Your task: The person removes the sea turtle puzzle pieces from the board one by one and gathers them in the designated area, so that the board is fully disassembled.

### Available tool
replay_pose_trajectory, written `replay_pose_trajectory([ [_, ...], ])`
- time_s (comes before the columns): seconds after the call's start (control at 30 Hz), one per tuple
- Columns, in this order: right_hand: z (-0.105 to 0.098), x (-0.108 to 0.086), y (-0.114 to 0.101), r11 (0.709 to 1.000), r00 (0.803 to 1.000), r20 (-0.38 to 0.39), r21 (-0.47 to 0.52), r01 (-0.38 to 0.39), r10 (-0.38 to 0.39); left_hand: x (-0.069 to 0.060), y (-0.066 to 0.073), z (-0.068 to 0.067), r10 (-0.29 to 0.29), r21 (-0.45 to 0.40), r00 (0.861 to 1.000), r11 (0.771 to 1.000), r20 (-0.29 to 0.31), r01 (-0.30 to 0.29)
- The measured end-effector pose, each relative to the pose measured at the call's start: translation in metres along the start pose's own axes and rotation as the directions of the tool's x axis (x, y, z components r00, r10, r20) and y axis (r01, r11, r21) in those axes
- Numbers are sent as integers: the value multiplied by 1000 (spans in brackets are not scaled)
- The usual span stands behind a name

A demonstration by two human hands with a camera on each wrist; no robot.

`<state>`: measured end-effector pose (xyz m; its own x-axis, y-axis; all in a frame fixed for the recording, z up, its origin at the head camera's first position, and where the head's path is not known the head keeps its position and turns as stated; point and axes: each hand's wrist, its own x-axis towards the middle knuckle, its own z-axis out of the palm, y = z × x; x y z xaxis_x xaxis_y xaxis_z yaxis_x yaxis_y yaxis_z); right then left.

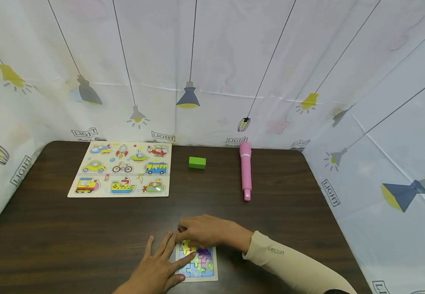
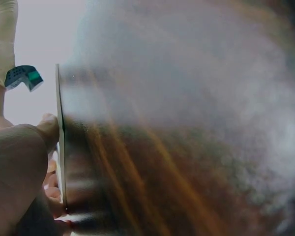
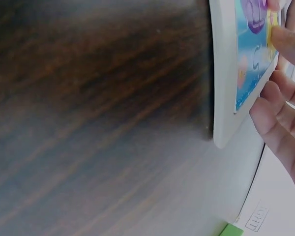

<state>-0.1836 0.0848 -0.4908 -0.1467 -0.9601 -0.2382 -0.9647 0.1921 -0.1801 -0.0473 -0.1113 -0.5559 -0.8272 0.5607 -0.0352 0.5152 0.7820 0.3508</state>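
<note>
Dark brown wood-grain table. Far left corner: cream rectangular vehicle-puzzle board. Left hand: fingers spread wide, index lying across the small pale-framed, pastel jigsaw puzzle. Right hand: fingers bent at the jigsaw's far left corner (whether they pinch a piece cannot be told). The jigsaw lies toward the table's near side. Near the far edge: pink microphone-shaped rod; bright green rectangular block.
</note>
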Motion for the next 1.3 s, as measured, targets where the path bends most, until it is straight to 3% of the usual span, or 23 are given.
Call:
replay_pose_trajectory([
  [0.3,-3,5,1,1000,1000,15,2,15,-15,1,1,-3,-22,-18,999,1000,46,23],
  [0.57,-5,12,1,1000,998,62,6,26,-26,0,2,-2,-28,-11,999,1000,26,28],
  [0.87,-1,10,1,996,996,-41,48,76,-74,0,2,-2,-27,0,1000,1000,13,27],
  [1.0,3,9,-1,990,996,-77,127,63,-53,0,2,-2,-26,6,1000,1000,6,26],
  [1.1,6,7,-3,966,997,-82,259,16,6,0,3,-2,-26,10,1000,1000,15,26],
  [1.2,3,1,-1,906,993,-110,424,6,45,0,3,-1,-26,15,1000,1000,11,26],
  [1.3,-10,-13,9,854,978,-194,519,34,79,0,3,-1,-24,20,1000,1000,-6,24],
])
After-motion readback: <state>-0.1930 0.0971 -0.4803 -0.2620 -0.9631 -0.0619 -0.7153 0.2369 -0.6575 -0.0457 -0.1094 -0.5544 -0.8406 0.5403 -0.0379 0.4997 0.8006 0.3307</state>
